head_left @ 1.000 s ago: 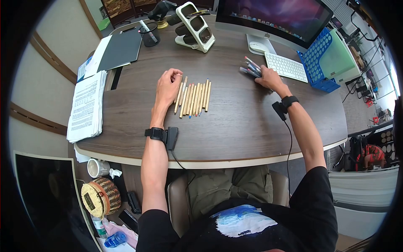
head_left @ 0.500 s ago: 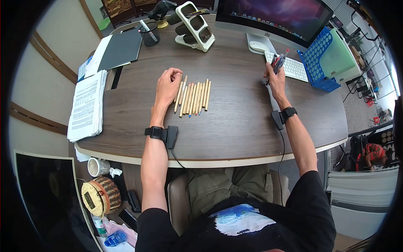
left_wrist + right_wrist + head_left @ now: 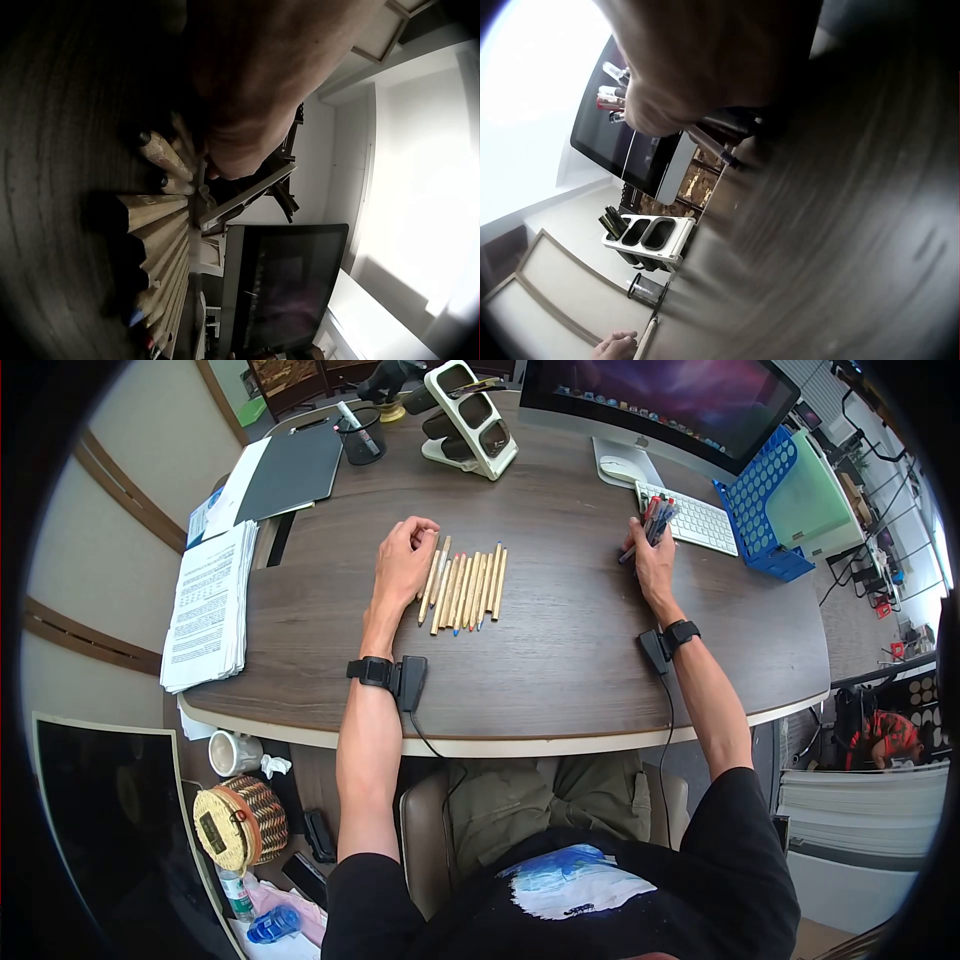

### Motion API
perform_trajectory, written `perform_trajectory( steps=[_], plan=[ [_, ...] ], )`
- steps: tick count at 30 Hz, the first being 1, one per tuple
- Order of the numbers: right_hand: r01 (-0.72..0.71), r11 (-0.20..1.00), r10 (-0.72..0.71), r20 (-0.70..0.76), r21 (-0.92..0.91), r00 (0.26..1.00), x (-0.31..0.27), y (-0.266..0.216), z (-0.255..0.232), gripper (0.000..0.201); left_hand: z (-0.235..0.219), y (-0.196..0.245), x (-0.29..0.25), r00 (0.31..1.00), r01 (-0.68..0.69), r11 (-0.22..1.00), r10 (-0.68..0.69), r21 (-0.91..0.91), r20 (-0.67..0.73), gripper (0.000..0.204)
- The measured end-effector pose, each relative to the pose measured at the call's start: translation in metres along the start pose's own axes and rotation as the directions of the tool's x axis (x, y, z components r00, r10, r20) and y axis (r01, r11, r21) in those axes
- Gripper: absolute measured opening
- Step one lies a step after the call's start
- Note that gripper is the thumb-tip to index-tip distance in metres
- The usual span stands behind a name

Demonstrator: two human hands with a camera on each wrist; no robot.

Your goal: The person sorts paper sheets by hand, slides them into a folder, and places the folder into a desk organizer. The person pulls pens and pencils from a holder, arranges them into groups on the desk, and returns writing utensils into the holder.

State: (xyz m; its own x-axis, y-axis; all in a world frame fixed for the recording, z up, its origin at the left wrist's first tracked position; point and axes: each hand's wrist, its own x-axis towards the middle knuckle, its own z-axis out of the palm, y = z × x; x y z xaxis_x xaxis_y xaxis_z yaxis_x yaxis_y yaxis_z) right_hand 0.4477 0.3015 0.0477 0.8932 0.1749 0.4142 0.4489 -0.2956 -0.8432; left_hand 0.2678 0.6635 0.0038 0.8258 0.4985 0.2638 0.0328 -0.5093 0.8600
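Observation:
A row of wooden pencils [image 3: 478,588] lies side by side on the desk, their coloured tips toward the person. My left hand [image 3: 402,563] rests at the row's left end, fingers loosely curled, holding nothing. Seen from the left wrist, the pencils [image 3: 161,244] lie just beside that hand [image 3: 251,112]. My right hand [image 3: 655,567] grips a bundle of pens [image 3: 658,520] near the keyboard, with red and dark ends sticking out. From the right wrist, clear and red pen ends [image 3: 611,96] poke out on one side of the hand and a pen barrel [image 3: 714,145] on the other.
A keyboard [image 3: 700,525], mouse [image 3: 622,468] and monitor [image 3: 655,405] stand at the back right, beside a blue file rack [image 3: 765,490]. Behind the pencils are a white slanted holder [image 3: 470,430] and a mesh pen cup [image 3: 360,445]. A paper stack [image 3: 208,605] lies at left.
My right hand lifted the pens from the desk, turned them upright and came a little toward the person, now slightly lower with the bundle tilted. The left hand and pencils stayed put.

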Motion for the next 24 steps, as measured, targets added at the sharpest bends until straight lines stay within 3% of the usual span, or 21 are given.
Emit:
perform_trajectory(
  steps=[2, 6, 9, 11, 13, 15, 17, 19, 20, 21, 24],
  plan=[
    [-0.089, 0.992, 0.088, 0.015, 0.084, 0.996, 0.002, 0.002, 0.0, 0.026, 0.0, 0.0, -0.001, 1.0, 0.002, 1.0, -0.002, 0.006, -0.004, 0.023],
    [-0.092, 0.989, 0.092, 0.002, 0.119, 0.996, 0.005, -0.004, 0.005, 0.026, -0.001, 0.0, 0.0, 1.0, -0.003, 1.0, 0.004, 0.003, -0.007, 0.023],
    [-0.047, 0.998, 0.045, 0.045, 0.047, 0.998, 0.011, -0.012, 0.007, 0.026, -0.002, 0.002, -0.002, 1.0, 0.007, 1.0, -0.007, 0.002, 0.001, 0.023],
    [-0.066, 0.997, 0.072, 0.181, -0.038, 0.981, 0.02, -0.021, 0.01, 0.026, -0.003, 0.004, -0.002, 1.0, 0.012, 1.0, -0.012, -0.001, 0.008, 0.024],
    [-0.12, 0.989, 0.137, 0.221, -0.086, 0.966, 0.032, -0.032, 0.018, 0.028, -0.003, 0.005, -0.003, 1.0, 0.009, 1.0, -0.009, 0.0, 0.004, 0.024],
    [-0.088, 0.949, 0.184, 0.305, -0.304, 0.934, 0.046, -0.043, 0.029, 0.045, -0.003, 0.005, -0.003, 1.0, 0.007, 1.0, -0.007, 0.0, -0.001, 0.025],
    [-0.024, 0.918, 0.172, 0.344, -0.396, 0.923, 0.063, -0.056, 0.043, 0.049, -0.004, 0.005, -0.002, 1.0, -0.001, 1.0, 0.001, -0.006, 0.01, 0.025],
    [0.134, 0.836, 0.148, 0.455, -0.531, 0.878, 0.08, -0.075, 0.059, 0.055, -0.004, 0.003, -0.001, 1.0, -0.008, 1.0, 0.008, -0.006, 0.004, 0.026],
    [0.336, 0.764, -0.034, 0.486, -0.551, 0.874, 0.096, -0.059, 0.068, 0.05, -0.005, 0.005, -0.002, 1.0, -0.008, 1.0, 0.008, -0.014, 0.009, 0.026],
    [0.339, 0.765, -0.034, 0.492, -0.547, 0.87, 0.105, -0.065, 0.078, 0.05, -0.004, 0.005, -0.002, 1.0, -0.006, 1.0, 0.006, -0.023, 0.016, 0.026],
    [0.499, 0.567, -0.091, 0.553, -0.655, 0.829, 0.13, -0.086, 0.108, 0.037, -0.005, 0.004, -0.003, 1.0, -0.005, 1.0, 0.005, -0.027, 0.015, 0.026]
  ],
)
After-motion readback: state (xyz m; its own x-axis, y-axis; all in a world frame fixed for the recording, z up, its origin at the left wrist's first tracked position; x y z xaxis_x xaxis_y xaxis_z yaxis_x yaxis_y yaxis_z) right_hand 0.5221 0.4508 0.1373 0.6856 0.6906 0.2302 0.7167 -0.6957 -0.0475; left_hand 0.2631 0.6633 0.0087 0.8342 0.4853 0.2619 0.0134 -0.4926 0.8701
